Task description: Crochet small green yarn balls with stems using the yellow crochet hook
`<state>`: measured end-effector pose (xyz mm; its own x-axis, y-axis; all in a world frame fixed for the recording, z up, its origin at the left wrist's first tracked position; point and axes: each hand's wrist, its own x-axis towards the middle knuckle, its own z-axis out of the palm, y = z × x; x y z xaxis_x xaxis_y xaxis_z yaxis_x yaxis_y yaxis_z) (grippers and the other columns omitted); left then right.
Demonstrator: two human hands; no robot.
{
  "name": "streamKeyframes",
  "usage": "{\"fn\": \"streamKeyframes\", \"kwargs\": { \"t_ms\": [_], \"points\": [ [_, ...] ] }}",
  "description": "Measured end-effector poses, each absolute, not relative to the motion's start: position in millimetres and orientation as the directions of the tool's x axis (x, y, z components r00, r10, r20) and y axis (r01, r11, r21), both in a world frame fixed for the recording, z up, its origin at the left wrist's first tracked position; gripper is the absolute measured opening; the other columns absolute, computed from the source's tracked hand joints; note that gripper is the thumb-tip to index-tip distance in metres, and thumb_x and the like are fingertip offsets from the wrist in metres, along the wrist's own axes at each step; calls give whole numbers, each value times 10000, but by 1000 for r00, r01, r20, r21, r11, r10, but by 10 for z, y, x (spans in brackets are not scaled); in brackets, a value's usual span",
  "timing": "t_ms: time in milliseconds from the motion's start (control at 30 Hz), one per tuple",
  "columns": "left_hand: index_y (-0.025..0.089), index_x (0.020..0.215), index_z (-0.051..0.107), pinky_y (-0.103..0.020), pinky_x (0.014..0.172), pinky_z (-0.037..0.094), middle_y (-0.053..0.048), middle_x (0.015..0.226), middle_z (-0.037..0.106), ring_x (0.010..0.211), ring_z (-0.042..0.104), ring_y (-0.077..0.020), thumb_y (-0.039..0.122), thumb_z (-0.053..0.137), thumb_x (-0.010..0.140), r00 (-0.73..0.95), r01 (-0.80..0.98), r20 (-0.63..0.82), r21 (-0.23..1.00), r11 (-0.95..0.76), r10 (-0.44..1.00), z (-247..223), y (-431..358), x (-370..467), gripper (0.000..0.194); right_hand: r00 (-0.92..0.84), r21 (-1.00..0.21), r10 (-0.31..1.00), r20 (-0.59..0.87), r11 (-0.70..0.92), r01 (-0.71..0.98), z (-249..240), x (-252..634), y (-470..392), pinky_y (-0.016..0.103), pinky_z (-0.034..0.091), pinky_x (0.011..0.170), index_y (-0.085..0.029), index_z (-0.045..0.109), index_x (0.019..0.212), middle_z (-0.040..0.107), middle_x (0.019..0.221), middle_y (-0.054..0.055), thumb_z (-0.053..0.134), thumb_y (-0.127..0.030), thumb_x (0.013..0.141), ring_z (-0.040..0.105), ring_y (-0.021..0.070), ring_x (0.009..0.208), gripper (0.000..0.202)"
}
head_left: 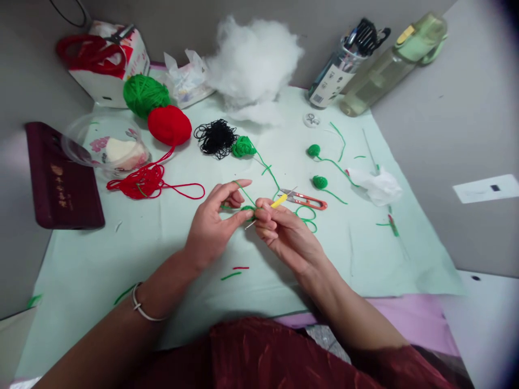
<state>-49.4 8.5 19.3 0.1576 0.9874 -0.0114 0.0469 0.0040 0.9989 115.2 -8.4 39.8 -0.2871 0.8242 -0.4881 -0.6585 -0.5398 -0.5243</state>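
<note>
My left hand (217,221) pinches a small green crochet piece (248,209) between thumb and fingers. A strand of green yarn (244,192) runs from its raised index finger down to the piece. My right hand (284,227) grips a crochet hook (279,201) by its yellow handle, the metal tip showing below the fingers near the piece. Much of the crochet piece is hidden by my fingers. Just right of the hands lie orange thread snips (306,200) beside loops of green yarn. Two small green crocheted balls (320,182) with yarn tails rest farther right.
Behind my hands are a small green yarn ball (243,146), black yarn (216,138), red yarn (169,125), a big green ball (146,96) and white stuffing (255,62). A plastic bowl (77,146) and maroon case (62,178) sit left; a bottle (389,70) and pen holder (334,78) stand back right.
</note>
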Motion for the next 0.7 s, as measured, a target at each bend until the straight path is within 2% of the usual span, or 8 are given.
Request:
{"fn": "streamKeyframes", "kwargs": {
  "t_ms": [67, 133, 267, 367, 467, 567, 633, 700],
  "points": [
    [254, 1268, 755, -325, 972, 514, 12, 865, 682, 915, 658, -185, 172, 800, 850, 155, 125, 137, 980, -157, 978, 216, 81, -524, 428, -323, -487, 808, -493, -564, -667, 402, 1161, -80, 115, 299, 445, -144, 651, 803, 486, 675, -48, 723, -82, 851, 300, 49, 542, 107],
    [268, 1290, 751, -341, 1006, 516, 10, 852, 734, 952, 694, -202, 185, 784, 898, 221, 184, 264, 934, -306, 939, 233, 75, -555, 402, -334, -469, 803, -494, -569, -675, 415, 1174, -77, 109, 315, 441, -148, 641, 801, 473, 676, -47, 696, -78, 884, 298, 50, 535, 121],
    [255, 1246, 752, -334, 1003, 543, -34, 1049, 828, 1072, 745, -215, 237, 679, 1012, 362, 251, 441, 802, -541, 821, 220, 76, -607, 245, -321, -434, 802, -504, -556, -709, 445, 1233, -56, 94, 337, 439, -145, 642, 794, 478, 683, -41, 669, -56, 904, 325, 42, 529, 144],
    [233, 1265, 738, -329, 1033, 547, -70, 1210, 823, 1162, 738, -230, 250, 677, 1014, 468, 298, 490, 696, -654, 735, 182, 80, -613, 258, -302, -410, 804, -513, -538, -736, 453, 1275, -48, 79, 337, 436, -149, 646, 820, 497, 699, -39, 640, -28, 915, 341, 34, 523, 154],
    [243, 1391, 679, -328, 1079, 535, -74, 1285, 803, 1205, 727, -226, 193, 631, 1026, 502, 355, 487, 637, -684, 714, 132, 61, -585, 371, -297, -365, 797, -525, -527, -767, 467, 1267, -64, 76, 360, 438, -140, 657, 841, 519, 721, -29, 624, -10, 918, 371, 32, 523, 154],
    [259, 1409, 667, -302, 1057, 547, -62, 1343, 782, 1167, 745, -205, 150, 594, 1032, 438, 402, 474, 656, -638, 763, 100, 12, -551, 399, -293, -346, 792, -535, -522, -779, 505, 1213, -90, 81, 411, 478, -144, 675, 833, 563, 745, -10, 611, -19, 934, 432, 41, 565, 173],
    [260, 1386, 677, -296, 1022, 564, -56, 1336, 784, 1127, 757, -202, 176, 624, 1023, 371, 400, 438, 720, -567, 819, 106, -23, -537, 377, -275, -393, 811, -516, -510, -765, 539, 1178, -107, 92, 415, 490, -146, 706, 833, 600, 762, 1, 646, -67, 943, 446, 44, 586, 148],
    [273, 1402, 663, -303, 1027, 563, -37, 1251, 806, 1090, 761, -197, 212, 677, 1001, 296, 354, 367, 816, -458, 882, 137, -51, -523, 406, -252, -495, 851, -460, -482, -723, 566, 1159, -130, 123, 398, 483, -147, 754, 865, 634, 771, 11, 710, -160, 939, 436, 50, 585, 87]
  ]
}}
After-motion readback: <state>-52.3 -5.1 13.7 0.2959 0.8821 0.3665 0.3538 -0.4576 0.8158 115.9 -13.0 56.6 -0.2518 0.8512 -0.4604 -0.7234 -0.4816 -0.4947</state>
